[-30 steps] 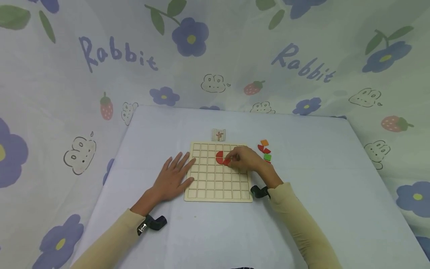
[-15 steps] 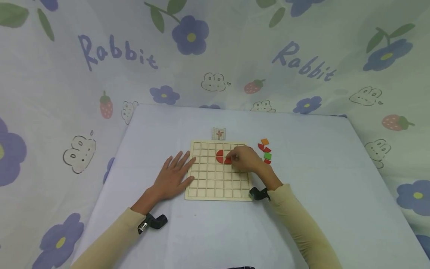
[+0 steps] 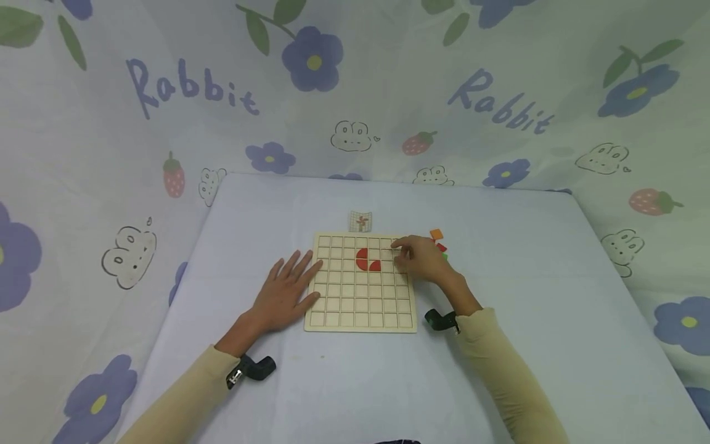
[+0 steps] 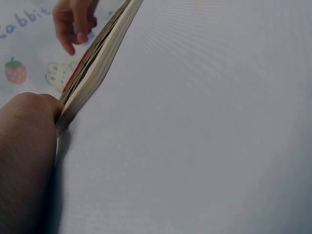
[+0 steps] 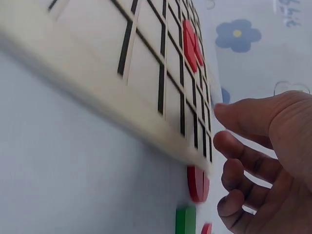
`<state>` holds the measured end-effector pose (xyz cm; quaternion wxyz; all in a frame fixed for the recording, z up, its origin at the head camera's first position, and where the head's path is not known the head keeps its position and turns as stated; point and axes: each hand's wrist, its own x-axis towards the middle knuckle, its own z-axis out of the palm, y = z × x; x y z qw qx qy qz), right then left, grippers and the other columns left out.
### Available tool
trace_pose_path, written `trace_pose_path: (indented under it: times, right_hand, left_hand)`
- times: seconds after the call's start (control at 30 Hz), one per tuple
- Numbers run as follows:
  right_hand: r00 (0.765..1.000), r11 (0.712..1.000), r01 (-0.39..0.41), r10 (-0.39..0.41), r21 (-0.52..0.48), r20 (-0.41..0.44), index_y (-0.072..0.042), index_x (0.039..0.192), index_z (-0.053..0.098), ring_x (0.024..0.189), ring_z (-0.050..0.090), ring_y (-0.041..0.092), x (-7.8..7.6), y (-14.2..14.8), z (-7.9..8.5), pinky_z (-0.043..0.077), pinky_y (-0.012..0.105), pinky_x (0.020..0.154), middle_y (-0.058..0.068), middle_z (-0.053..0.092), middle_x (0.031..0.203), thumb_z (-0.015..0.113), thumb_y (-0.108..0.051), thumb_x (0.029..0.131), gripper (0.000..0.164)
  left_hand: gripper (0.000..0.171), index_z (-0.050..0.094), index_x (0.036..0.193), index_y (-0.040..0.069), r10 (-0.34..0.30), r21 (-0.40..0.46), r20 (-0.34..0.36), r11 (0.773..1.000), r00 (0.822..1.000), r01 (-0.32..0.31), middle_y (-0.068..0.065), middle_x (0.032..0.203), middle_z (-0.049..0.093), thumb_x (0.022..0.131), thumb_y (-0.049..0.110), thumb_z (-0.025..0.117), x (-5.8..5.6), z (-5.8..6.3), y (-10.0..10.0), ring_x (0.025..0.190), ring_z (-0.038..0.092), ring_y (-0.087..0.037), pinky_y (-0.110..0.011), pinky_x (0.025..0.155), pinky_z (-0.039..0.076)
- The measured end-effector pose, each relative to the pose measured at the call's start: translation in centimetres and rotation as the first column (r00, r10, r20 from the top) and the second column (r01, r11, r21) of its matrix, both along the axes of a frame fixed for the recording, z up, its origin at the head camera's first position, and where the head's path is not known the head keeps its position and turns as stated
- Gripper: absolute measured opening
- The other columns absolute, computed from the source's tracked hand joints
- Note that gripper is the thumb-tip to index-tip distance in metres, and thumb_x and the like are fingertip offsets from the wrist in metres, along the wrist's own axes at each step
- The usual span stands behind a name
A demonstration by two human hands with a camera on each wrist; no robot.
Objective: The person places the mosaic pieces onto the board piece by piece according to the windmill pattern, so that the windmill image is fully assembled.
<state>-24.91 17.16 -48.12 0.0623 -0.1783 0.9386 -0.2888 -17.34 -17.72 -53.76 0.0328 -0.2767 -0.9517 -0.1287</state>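
A pale wooden grid board point(image 3: 335, 302) lies on the white-covered table. Quarter-round red pieces point(image 3: 362, 261) sit in its cells, right of centre in the upper part. My left hand point(image 3: 283, 299) lies flat with spread fingers, fingertips at the board's left edge. My right hand point(image 3: 424, 259) hovers over the board's upper right edge, fingers loosely bent and apart. In the right wrist view nothing is between the thumb and fingers of this hand point(image 5: 263, 161). Red pieces point(image 5: 197, 184) and a green block point(image 5: 185, 220) show beyond the board's edge there.
Behind the board stands a small pattern card point(image 3: 360, 221) with a red pinwheel print. An orange square point(image 3: 436, 234) and a red piece point(image 3: 441, 247) lie right of the board, others partly hidden by the right hand. A printed cloth point(image 3: 355, 80) forms the backdrop.
The right hand has let go of a red piece, which now lies in a cell below and right of the others. It has moved right toward the loose pieces. The left hand stays put.
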Motion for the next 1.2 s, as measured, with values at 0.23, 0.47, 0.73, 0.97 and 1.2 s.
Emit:
trace_pose_path:
  times: [0.23,0.47,0.73,0.97,1.2]
  right_hand:
    - [0.989,0.992,0.124,-0.122,0.028,-0.079,-0.006,0.113,0.073,0.075,0.057,0.022,-0.2,3.1,-0.6,0.047,0.037,0.062,0.007,0.064,0.095,0.072,-0.015,0.090,0.025]
    - [0.975,0.978,0.205,-0.200,0.037,-0.100,-0.003,0.114,0.073,0.094,0.058,0.028,0.0,5.3,-0.9,0.049,0.046,0.080,0.013,0.063,0.103,0.074,-0.021,0.089,0.031]
    - [0.974,0.976,0.204,-0.195,0.072,-0.118,-0.004,0.112,0.074,0.093,0.052,0.032,0.0,4.3,-1.9,0.046,0.046,0.074,0.017,0.061,0.103,0.076,-0.029,0.087,0.036]
    - [0.972,0.975,0.206,-0.195,0.077,-0.134,-0.003,0.105,0.076,0.093,0.053,0.032,-0.1,3.2,-1.9,0.045,0.046,0.077,0.016,0.060,0.099,0.072,-0.018,0.090,0.022]
    - [0.980,0.986,0.167,-0.166,0.003,-0.111,0.001,0.095,0.073,0.097,0.058,0.031,-0.4,3.0,-1.4,0.047,0.047,0.086,0.014,0.066,0.098,0.073,-0.012,0.089,0.014]
  left_hand:
    - [0.067,0.025,0.157,0.015,-0.002,-0.002,0.000,1.000,1.000,0.002,-0.010,0.163,0.014,0.101,0.051,0.037,0.1,0.2,0.1,0.149,0.006,-0.032,-0.055,0.116,0.006]
    - [0.068,0.024,0.158,0.016,0.001,-0.011,-0.007,1.000,1.000,-0.001,-0.009,0.163,0.014,0.101,0.052,0.036,0.1,-0.1,0.0,0.149,0.006,-0.032,-0.055,0.116,0.005]
    - [0.067,0.025,0.157,0.016,0.007,-0.005,-0.007,1.000,1.000,-0.007,-0.009,0.163,0.015,0.101,0.051,0.037,0.3,0.0,0.0,0.149,0.007,-0.032,-0.056,0.115,0.006]
    - [0.067,0.027,0.157,0.015,0.001,0.013,0.000,1.000,1.000,-0.001,-0.010,0.163,0.015,0.101,0.051,0.037,0.4,0.0,0.2,0.148,0.007,-0.033,-0.056,0.115,0.006]
    - [0.068,0.026,0.157,0.016,0.009,0.006,-0.018,1.000,1.000,-0.009,-0.009,0.163,0.015,0.101,0.052,0.037,0.1,-0.2,0.1,0.149,0.007,-0.033,-0.057,0.115,0.007]
